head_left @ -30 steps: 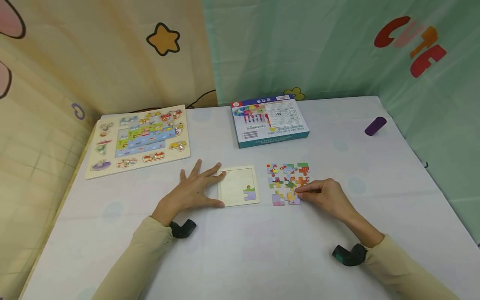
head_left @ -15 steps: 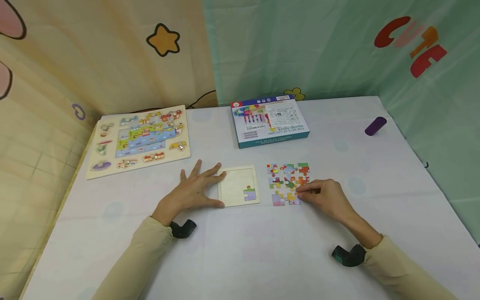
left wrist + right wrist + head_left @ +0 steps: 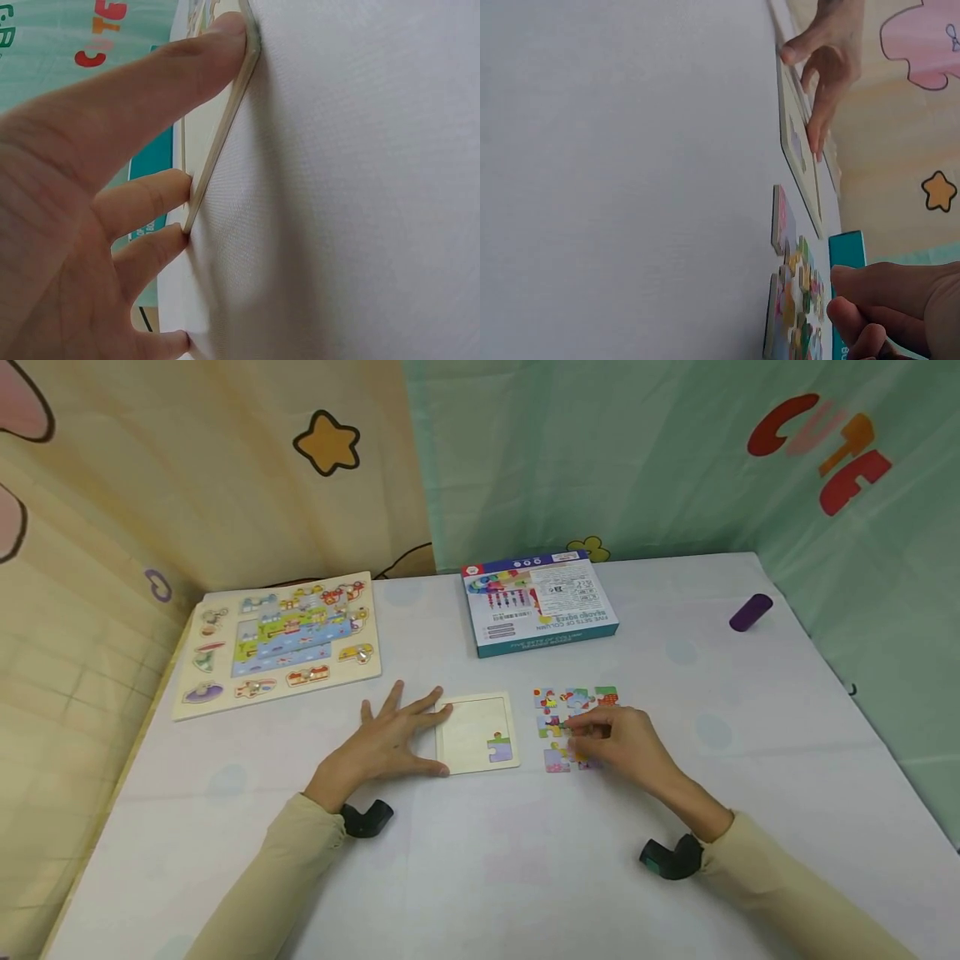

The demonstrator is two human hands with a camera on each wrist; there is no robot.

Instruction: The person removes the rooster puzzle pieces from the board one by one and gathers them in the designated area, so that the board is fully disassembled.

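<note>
My left hand [image 3: 390, 739] lies at the left side of a square wooden puzzle frame [image 3: 514, 710], fingers spread, with fingertips and thumb touching its edge. One lilac and green puzzle piece [image 3: 500, 748] sits in the frame's lower right corner. Right of the frame, several loose jigsaw pieces [image 3: 557, 762] lie in rows. Over these, my right hand [image 3: 626, 743] has thumb and fingers bent close together, fingertips near the middle row; I cannot tell if a piece is between them. The right wrist view shows those fingertips [image 3: 844, 279] just above the pieces [image 3: 802, 292]; some pieces are hidden under the hand.
A large wooden picture puzzle board [image 3: 277, 697] with a smaller picture puzzle on it stands at the back left. Behind the frame lies a flat toy box [image 3: 543, 606]. A purple cylinder [image 3: 751, 612] lies at the far right. The table is covered with white cloth [image 3: 480, 868].
My right hand has shifted left over the loose pieces, from the right edge of the group towards its middle. The left hand and the frame stay in place.
</note>
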